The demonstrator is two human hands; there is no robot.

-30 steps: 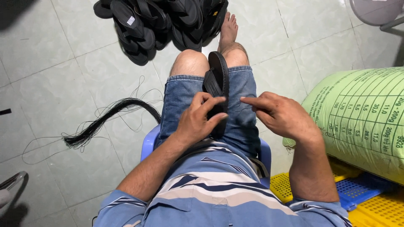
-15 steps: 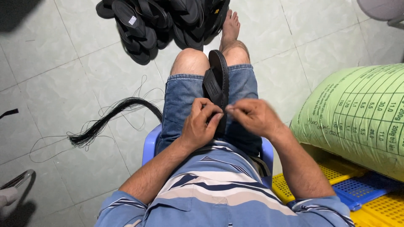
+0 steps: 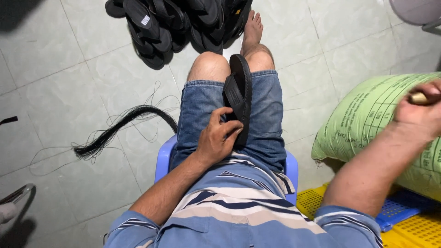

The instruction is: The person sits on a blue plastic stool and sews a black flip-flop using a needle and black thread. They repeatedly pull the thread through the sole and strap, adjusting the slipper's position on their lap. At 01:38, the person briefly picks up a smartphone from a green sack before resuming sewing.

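I sit on a blue plastic stool [image 3: 161,158] in denim shorts. A black sandal [image 3: 241,92] stands on edge between my thighs. My left hand [image 3: 219,138] presses against the sandal's strap side, fingers bent over it. My right hand [image 3: 420,112] is raised far out to the right, over a green sack [image 3: 367,124], fist closed on a small pale handle [image 3: 418,98]. Whether a thread runs from it to the sandal is too fine to tell.
A heap of black sandals [image 3: 179,23] lies on the tiled floor ahead, beside my bare foot [image 3: 252,27]. A bundle of black thread [image 3: 115,131] trails on the floor at left. Yellow and blue plastic crates [image 3: 404,216] sit under the sack at right.
My right hand has left the sandal and swung far out to the right and up. The left hand stays on the sandal.
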